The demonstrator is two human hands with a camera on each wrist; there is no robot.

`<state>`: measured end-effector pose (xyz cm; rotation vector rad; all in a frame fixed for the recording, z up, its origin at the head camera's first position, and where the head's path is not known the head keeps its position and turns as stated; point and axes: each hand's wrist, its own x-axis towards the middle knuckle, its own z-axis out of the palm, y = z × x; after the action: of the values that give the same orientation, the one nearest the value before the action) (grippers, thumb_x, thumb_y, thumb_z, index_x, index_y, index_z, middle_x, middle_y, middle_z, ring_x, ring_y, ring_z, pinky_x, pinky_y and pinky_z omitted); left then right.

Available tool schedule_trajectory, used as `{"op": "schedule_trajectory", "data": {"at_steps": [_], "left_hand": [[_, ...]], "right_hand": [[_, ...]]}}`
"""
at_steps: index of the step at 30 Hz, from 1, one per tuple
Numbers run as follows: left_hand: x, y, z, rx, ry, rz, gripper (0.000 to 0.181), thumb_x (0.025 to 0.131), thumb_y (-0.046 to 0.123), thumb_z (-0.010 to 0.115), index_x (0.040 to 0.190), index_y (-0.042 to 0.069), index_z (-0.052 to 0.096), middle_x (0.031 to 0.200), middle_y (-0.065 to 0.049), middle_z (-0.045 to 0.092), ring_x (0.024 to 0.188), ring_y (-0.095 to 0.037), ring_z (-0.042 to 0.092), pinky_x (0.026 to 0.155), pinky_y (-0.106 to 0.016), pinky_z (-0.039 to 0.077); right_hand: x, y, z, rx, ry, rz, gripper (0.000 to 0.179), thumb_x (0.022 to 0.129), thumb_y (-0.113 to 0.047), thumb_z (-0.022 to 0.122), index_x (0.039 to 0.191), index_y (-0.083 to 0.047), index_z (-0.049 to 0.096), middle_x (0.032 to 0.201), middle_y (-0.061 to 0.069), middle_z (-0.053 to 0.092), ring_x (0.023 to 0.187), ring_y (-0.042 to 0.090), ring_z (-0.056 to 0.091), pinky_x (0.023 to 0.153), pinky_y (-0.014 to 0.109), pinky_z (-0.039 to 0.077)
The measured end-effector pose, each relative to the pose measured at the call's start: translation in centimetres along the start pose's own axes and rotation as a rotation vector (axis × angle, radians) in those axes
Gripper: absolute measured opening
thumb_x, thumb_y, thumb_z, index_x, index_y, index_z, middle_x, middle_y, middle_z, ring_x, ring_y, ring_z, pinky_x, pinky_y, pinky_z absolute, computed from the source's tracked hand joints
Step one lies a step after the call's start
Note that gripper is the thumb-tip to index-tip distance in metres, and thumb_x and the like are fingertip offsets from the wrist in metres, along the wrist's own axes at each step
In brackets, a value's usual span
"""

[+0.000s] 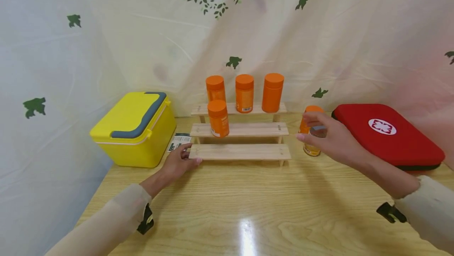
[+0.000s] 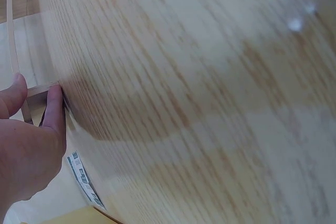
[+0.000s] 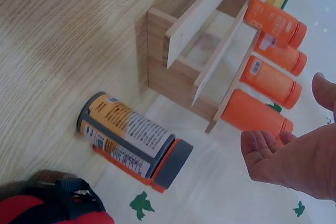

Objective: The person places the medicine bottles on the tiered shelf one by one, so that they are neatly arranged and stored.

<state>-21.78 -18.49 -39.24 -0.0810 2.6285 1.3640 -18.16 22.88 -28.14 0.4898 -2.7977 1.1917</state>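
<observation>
A three-step wooden rack (image 1: 244,152) stands mid-table. My left hand (image 1: 174,163) grips the left end of its lowest step; in the left wrist view the thumb and fingers are around that end (image 2: 39,91). Three orange bottles (image 1: 244,93) stand on the top step, and another orange bottle (image 1: 218,119) is at the left of the middle step. My right hand (image 1: 330,138) hovers with bent, parted fingers, holding nothing. Beyond it stand a grey-lidded bottle (image 3: 128,135) with a yellow and white label and an orange bottle (image 1: 313,109), both partly hidden by the hand in the head view.
On the left stands a yellow box (image 1: 156,141) with a grey handle. A printed card or packet (image 1: 179,141) lies between it and the rack. At the right lies a red case (image 1: 400,145) with a white emblem. A leaf-patterned cloth (image 1: 142,51) hangs behind.
</observation>
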Motion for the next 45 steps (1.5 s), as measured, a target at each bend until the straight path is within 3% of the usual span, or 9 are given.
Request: {"op": "schedule_trajectory", "data": {"at_steps": [6,17,25,36,40,45], "left_hand": [[0.0,0.0,0.1,-0.009,0.006,-0.014,0.074,0.088,0.028,0.070,0.149,0.011,0.032,0.137,-0.021,0.052,0.116,-0.030,0.056,0.100,-0.045,0.044],[0.0,0.1,0.0,-0.001,0.013,0.001,0.073,0.089,0.027,0.070,0.149,0.010,0.032,0.139,-0.022,0.050,0.120,-0.031,0.054,0.101,-0.046,0.043],[-0.1,0.2,0.1,-0.017,0.013,0.000,0.072,0.089,0.024,0.070,0.149,0.010,0.032,0.136,-0.022,0.052,0.115,-0.030,0.056,0.099,-0.045,0.045],[-0.1,0.0,0.0,-0.038,0.006,0.011,0.073,0.089,0.023,0.070,0.149,0.009,0.032,0.136,-0.022,0.053,0.114,-0.029,0.058,0.098,-0.044,0.046],[-0.1,0.0,0.0,-0.031,0.008,0.013,0.073,0.089,0.024,0.070,0.149,0.009,0.032,0.135,-0.022,0.053,0.114,-0.029,0.058,0.098,-0.044,0.046],[-0.1,-0.1,0.0,-0.030,0.011,0.014,0.072,0.089,0.024,0.070,0.149,0.009,0.032,0.135,-0.022,0.053,0.114,-0.030,0.058,0.098,-0.045,0.045]], "right_hand": [[-0.5,0.9,-1.2,-0.039,0.027,0.058,0.069,0.090,-0.040,0.066,0.145,-0.008,0.037,0.138,0.017,0.046,0.113,0.040,0.050,0.086,0.052,0.049],[0.2,2.9,-3.9,-0.147,0.087,0.097,0.078,0.091,-0.040,0.065,0.148,-0.004,0.028,0.141,0.028,0.039,0.120,0.049,0.041,0.090,0.065,0.038],[0.8,5.4,-5.0,-0.153,0.048,0.179,0.090,0.089,-0.050,0.063,0.152,-0.004,0.018,0.142,0.029,0.037,0.125,0.050,0.036,0.092,0.066,0.038],[1.7,8.4,-4.0,-0.056,-0.029,0.224,0.087,0.089,-0.044,0.066,0.147,0.004,0.023,0.141,0.033,0.035,0.126,0.051,0.033,0.095,0.064,0.038],[2.2,8.9,-3.3,-0.027,-0.044,0.213,0.089,0.089,-0.042,0.067,0.149,0.003,0.020,0.142,0.033,0.034,0.127,0.050,0.034,0.099,0.064,0.034],[2.7,9.1,-2.4,-0.023,-0.063,0.208,0.087,0.088,-0.043,0.068,0.149,0.001,0.025,0.140,0.030,0.039,0.124,0.046,0.037,0.098,0.058,0.038]]}}
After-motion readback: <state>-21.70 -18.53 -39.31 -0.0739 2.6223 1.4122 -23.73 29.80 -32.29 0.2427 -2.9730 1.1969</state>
